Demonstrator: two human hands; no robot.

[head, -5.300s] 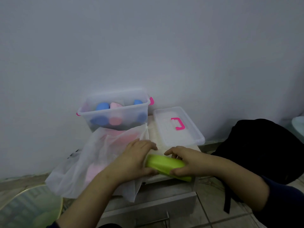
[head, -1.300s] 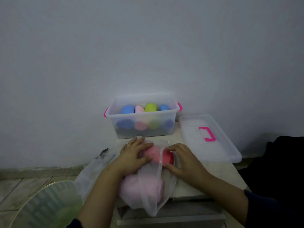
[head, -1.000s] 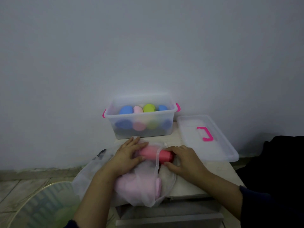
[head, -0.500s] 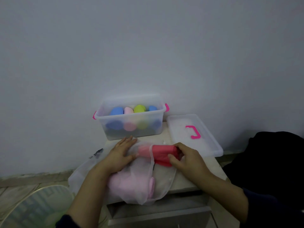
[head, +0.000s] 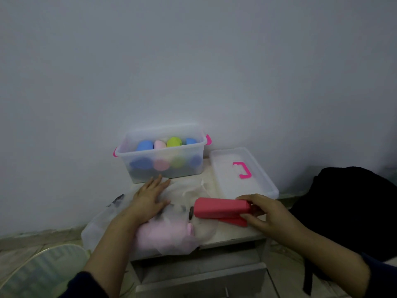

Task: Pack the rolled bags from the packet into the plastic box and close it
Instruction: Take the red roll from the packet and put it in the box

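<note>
Beside the open plastic box (head: 163,160), its lid (head: 242,172); nearby, a black bag (head: 348,203).

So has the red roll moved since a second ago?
Yes. The red roll, gripped by the right hand, has come out of the packet rightward, toward the lid.

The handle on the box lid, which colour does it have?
The handle on the lid is bright pink, seen clearly in the head view.

Two bare forearms showing, left hand (head: 148,200) and right hand (head: 265,214) wearing no gloves, rings or watch, dark navy sleeves (head: 380,276) sitting pushed up near both elbows
</note>
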